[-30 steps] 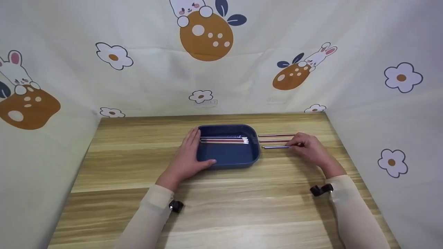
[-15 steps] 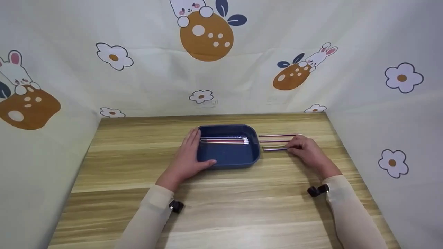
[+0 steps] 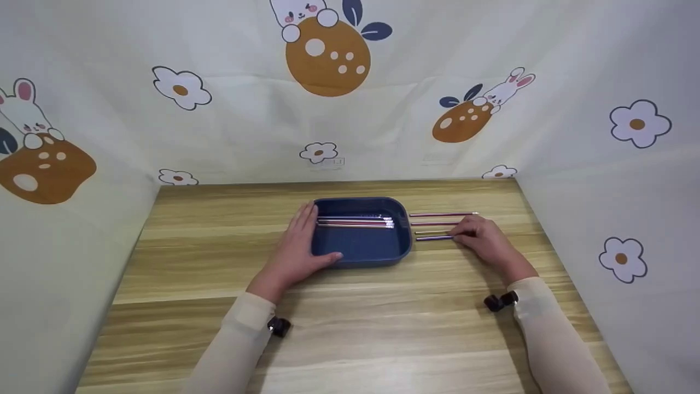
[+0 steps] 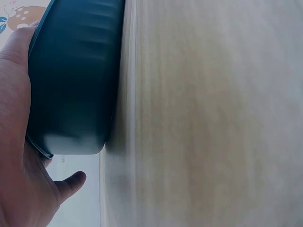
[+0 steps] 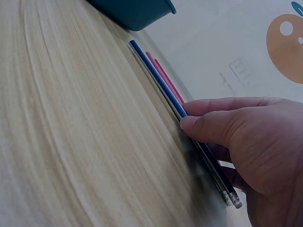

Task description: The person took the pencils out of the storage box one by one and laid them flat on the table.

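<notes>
A dark blue rectangular box (image 3: pixel 361 246) stands open-topped near the back of the table, with several pencils (image 3: pixel 355 221) lying side by side in it. My left hand (image 3: pixel 292 246) rests at the box's left end, fingers straight along the wall and thumb over the front rim. To the right of the box, my right hand (image 3: pixel 484 238) pinches a blue pencil (image 5: pixel 163 87) between thumb and fingers. Close alongside it lies a gold-grey pencil (image 5: pixel 149 69). Two reddish-pink pencils (image 3: pixel 443 214) lie parallel farther back, one partly covered by the hand.
The wood-grain table (image 3: pixel 361 328) ends at pale cloth walls (image 3: pixel 235 126) printed with rabbits, flowers and oranges, at the back and both sides. A dark camera (image 3: pixel 279 326) sits on the left wrist, another dark camera (image 3: pixel 500 301) on the right.
My right hand has shifted slightly left and toward me with the blue pencil, which now lies apart from the gold-grey pencil. The left hand and the box have stayed put.
</notes>
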